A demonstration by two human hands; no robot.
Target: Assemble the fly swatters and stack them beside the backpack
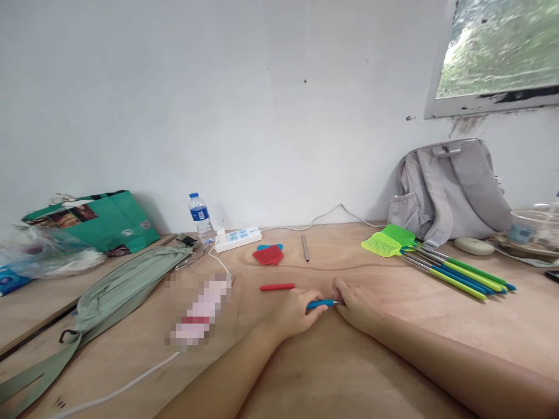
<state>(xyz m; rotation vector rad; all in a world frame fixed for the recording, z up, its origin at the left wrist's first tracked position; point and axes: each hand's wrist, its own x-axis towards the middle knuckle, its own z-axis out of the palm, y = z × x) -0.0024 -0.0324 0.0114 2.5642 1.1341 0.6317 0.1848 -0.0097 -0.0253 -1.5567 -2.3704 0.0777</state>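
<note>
My left hand (pixel 293 311) is closed around a blue fly swatter handle (pixel 321 304), held just above or on the wooden table. From the handle's right end a short piece of metal rod (pixel 338 302) shows, and my right hand (pixel 356 301) is closed on it; the rest of the rod is hidden by the fingers. Behind my left hand lies a loose red handle (pixel 277 287). Farther back are a red swatter head (pixel 268 255), partly covering a blue swatter head (pixel 275 247), and a separate metal tube (pixel 305 249).
Several complete fly swatters (pixel 441 267) lie at the right, before a grey backpack (pixel 449 192). A power strip (pixel 238 238) and water bottle (pixel 201 218) stand near the wall. Left are a pixelated object (pixel 201 308), a grey-green strapped bag (pixel 126 285) and a green bag (pixel 117 218).
</note>
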